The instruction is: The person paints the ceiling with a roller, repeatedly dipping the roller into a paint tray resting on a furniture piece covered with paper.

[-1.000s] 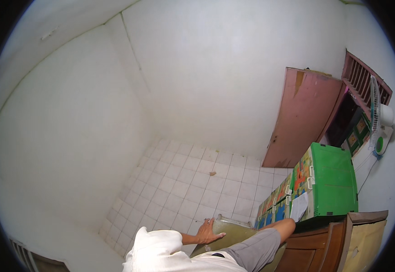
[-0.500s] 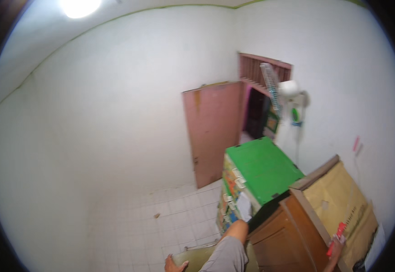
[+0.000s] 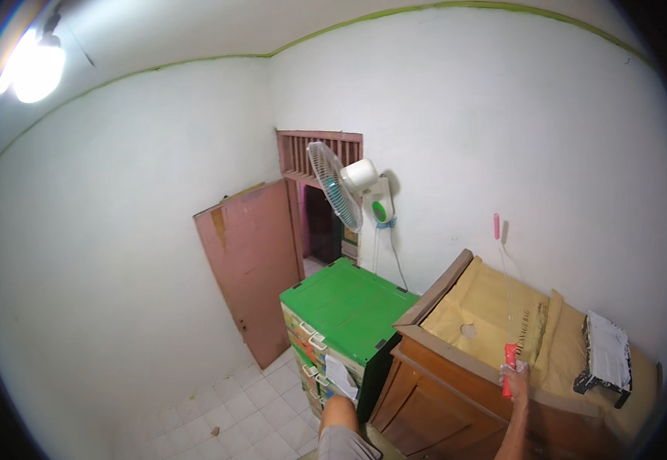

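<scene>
My right hand point(image 3: 516, 377) is closed round the red handle of a small paint roller point(image 3: 510, 360), its fingers marked with white. A thin rod runs up from the handle to a narrow pink roller head point(image 3: 496, 225). That head is held close to the white wall point(image 3: 456, 176) and casts a shadow beside it; whether it touches I cannot tell. Right of my hand, a black paint tray point(image 3: 608, 353) smeared with white rests on the brown paper covering point(image 3: 479, 295) over the wooden cabinet point(image 3: 437, 391). My left hand is out of view.
A green-topped drawer unit point(image 3: 349, 307) stands beside the cabinet, near my knee point(image 3: 339, 414). Above it a wall fan point(image 3: 341, 184) juts out, its cord hanging. A pink door point(image 3: 249, 268) stands ajar. Upper left, a lit bulb point(image 3: 40, 70) hangs from the ceiling.
My view has swung right, bringing the paint tray fully into sight. My left hand, earlier spread at the lower edge by a yellowish surface, has left the picture. My right hand still grips the roller.
</scene>
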The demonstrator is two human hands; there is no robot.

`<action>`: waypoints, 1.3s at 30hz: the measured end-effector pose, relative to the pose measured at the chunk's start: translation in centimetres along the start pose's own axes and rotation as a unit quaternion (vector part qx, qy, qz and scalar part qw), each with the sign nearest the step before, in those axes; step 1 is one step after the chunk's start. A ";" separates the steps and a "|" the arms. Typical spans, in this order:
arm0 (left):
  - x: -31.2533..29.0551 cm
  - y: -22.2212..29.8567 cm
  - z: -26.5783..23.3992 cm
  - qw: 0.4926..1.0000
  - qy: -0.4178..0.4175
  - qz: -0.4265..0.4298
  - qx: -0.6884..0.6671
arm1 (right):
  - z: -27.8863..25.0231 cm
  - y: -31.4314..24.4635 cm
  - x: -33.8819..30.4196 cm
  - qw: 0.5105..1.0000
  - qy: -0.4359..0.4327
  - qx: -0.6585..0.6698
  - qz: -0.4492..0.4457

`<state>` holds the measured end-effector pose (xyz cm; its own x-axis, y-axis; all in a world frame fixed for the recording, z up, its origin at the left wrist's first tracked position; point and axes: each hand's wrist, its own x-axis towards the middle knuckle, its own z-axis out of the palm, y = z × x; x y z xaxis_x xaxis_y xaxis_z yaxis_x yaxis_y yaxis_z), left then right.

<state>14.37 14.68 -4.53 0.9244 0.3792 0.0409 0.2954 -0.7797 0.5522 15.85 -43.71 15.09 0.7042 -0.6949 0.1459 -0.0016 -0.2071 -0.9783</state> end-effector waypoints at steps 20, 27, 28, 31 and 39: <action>4.2 6.3 1.5 0.997 -0.010 0.077 0.005 | 0.5 -1.1 -0.5 0.999 0.014 0.019 0.037; 4.8 7.3 2.3 0.996 -0.007 0.087 0.011 | 0.2 -0.6 -0.2 0.999 0.009 -0.005 0.039; 4.9 7.2 2.2 0.996 -0.008 0.087 0.010 | 0.2 -0.4 -0.1 0.999 0.010 0.007 0.047; 5.1 7.7 2.4 0.995 -0.008 0.097 0.011 | 0.1 -0.1 0.1 0.999 0.013 -0.003 0.037; 5.5 8.2 2.2 0.992 -0.009 0.128 0.017 | 0.1 -0.2 0.1 0.999 0.001 -0.034 0.034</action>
<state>22.41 9.22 -1.61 0.9742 0.1573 0.1619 0.0573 -0.8660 0.4967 15.98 -43.67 15.33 0.7000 -0.7097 0.0796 -0.0979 -0.2057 -0.9737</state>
